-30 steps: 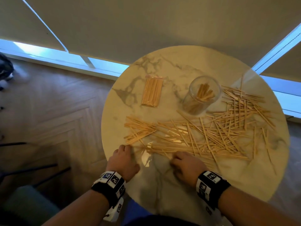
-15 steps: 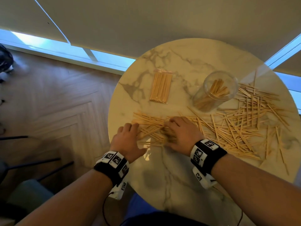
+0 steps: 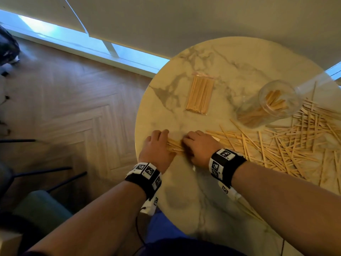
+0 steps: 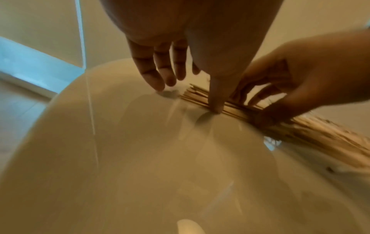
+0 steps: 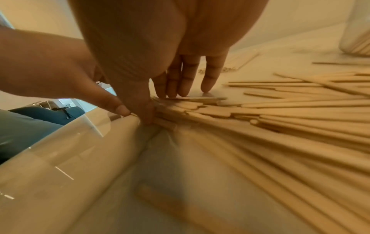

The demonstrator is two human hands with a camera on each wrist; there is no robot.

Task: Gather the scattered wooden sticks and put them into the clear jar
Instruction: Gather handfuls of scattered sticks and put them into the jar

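At the centre of the head view the left hand (image 3: 156, 146) and right hand (image 3: 199, 146) sit knuckle to knuckle on the table (image 3: 184, 200), each pinching the same small bundle (image 3: 174, 145) of sticks between thumb and fingers; the left wrist view shows both thumbs pressed on its near edge, fingers reaching over the far side. To do this well, I judge they should square the ends first, squeeze evenly, and lift level so no stick slides out. To the right, many loose sticks (image 3: 287, 145) lie scattered. Beyond them, upper right, the jar (image 3: 273, 102) stands partly filled, mouth open. A wrapped pack (image 3: 200, 96) lies at upper centre.
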